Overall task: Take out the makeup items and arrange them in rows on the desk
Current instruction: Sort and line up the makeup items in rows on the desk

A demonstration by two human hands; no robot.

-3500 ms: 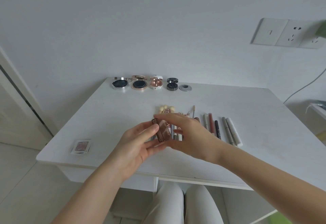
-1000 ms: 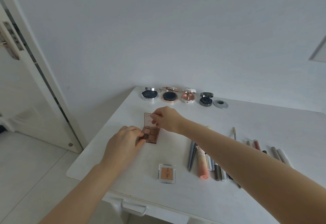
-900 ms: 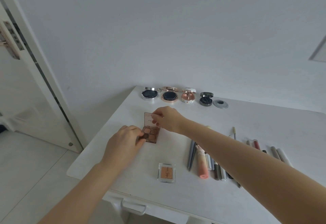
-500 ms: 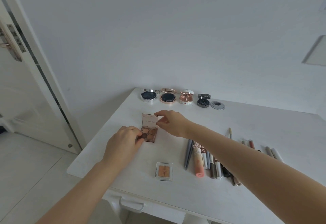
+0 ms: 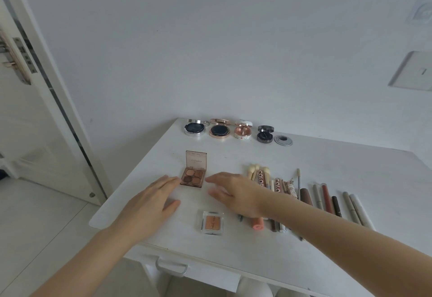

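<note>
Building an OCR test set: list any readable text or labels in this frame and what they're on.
"COLOR": down one of the two lip gloss tubes; the other tube shows only "COLO".
Open eyeshadow palette: two lines of lettering on the raised lid, too blurred to read.
Small blush compact: faint mark on the pan, unreadable.
Nothing else legible.

White wall [image 5: 210, 39] behind the scene, bearing a white switch plate [image 5: 412, 71] at right and a clear adhesive hook [image 5: 420, 12] above it. At left, a white door [image 5: 21, 119] standing open, its metal lock plate [image 5: 22, 59] on the edge, and a small round door stop [image 5: 92, 195] near the pale tiled floor [image 5: 39, 222]. A grey cable grommet [image 5: 283, 140] is set into the desk top; a drawer handle [image 5: 171, 266] projects beneath the front edge.
</note>
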